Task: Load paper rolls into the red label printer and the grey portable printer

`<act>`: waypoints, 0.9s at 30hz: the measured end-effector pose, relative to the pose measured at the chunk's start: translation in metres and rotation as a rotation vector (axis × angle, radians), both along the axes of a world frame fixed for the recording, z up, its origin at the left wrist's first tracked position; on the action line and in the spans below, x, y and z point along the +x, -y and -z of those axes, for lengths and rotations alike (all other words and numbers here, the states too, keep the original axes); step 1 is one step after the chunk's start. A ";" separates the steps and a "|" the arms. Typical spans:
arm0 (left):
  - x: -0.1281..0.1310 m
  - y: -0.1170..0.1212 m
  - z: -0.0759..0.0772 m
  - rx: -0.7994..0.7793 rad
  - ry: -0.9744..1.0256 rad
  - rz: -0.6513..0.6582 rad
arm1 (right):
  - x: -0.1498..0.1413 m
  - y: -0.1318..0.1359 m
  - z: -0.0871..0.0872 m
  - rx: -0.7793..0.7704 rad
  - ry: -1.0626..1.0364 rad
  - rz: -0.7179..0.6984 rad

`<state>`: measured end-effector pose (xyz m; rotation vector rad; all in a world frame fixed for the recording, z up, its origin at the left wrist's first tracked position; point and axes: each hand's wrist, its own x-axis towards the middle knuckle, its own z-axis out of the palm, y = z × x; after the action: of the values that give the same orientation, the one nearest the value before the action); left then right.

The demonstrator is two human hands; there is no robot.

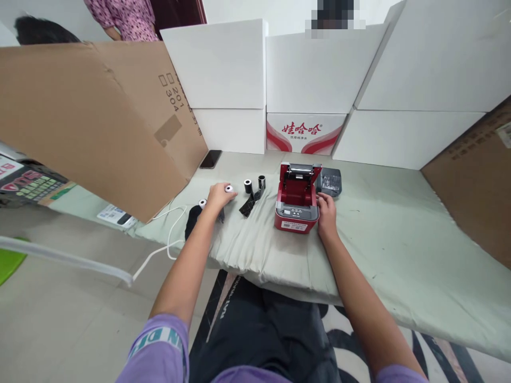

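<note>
My left hand is closed around a small paper roll whose white end shows past the fingers. Another paper roll is partly hidden by my left wrist, near a dark bundle. To the right stand a black-wrapped roll and a dark roll, with a strip of black wrapping in front. A red receipt printer stands with its lid raised and an empty-looking red bay. My right hand grips the printer's right side, its fingers bent and partly hidden.
Behind the printer lies a dark plastic-wrapped block. A phone rests near the cardboard panel. White boxes wall off the back of the cloth-covered table. A white cable hangs at the left edge. People are partly visible beyond.
</note>
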<state>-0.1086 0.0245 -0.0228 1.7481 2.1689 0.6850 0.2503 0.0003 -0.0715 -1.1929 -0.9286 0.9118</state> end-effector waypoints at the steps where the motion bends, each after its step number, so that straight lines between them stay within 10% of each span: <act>1: 0.003 -0.001 0.001 0.023 -0.020 -0.017 | 0.000 0.000 0.000 0.001 0.002 -0.003; 12: 0.055 -0.022 -0.017 0.045 -0.180 0.180 | -0.001 0.001 -0.003 -0.002 0.027 0.005; 22: 0.076 -0.019 -0.036 0.466 1.109 0.377 | 0.001 0.000 0.000 -0.016 0.038 0.000; 27: 0.097 -0.016 -0.050 0.369 1.102 0.487 | 0.000 0.001 -0.002 -0.029 0.003 -0.013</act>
<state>-0.0113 0.0400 0.0276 1.3873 0.8837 1.4872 0.2506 -0.0003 -0.0699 -1.2144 -0.9293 0.9366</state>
